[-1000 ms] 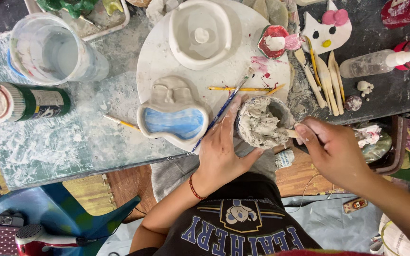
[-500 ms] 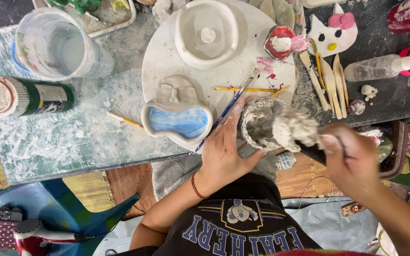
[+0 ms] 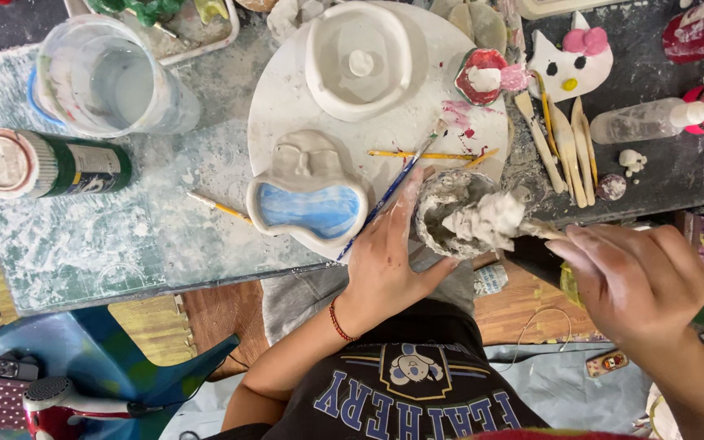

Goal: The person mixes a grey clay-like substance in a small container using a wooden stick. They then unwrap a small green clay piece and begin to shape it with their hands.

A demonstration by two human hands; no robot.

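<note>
- At the near edge of the desk (image 3: 148,244), my left hand (image 3: 385,261) cups the small clay-caked cup (image 3: 450,213); palm and fingers wrap its left side, thumb under its near rim. Grip closed on the cup.
- My right hand (image 3: 637,281) pinches the handle of a tool whose clay-loaded head (image 3: 486,218) sits over the cup's mouth. Fingers closed around the handle; the handle itself is mostly hidden by them.
- The cup stands just off the white round board (image 3: 287,106), partly over the desk edge, so I judge the left hand must bear its weight throughout.
- To do this well: keep the cup steady and level, work the loaded head inside the rim, and turn it slowly so the lump does not drop off.
- A blue-handled brush (image 3: 397,189) lies touching my left fingers; keep the knuckles from nudging it.
- The heart-shaped dish with blue glaze (image 3: 310,204) is just beside the left hand; drips should stay away from it.
- Water beaker (image 3: 107,77) is well apart, upper left.
</note>
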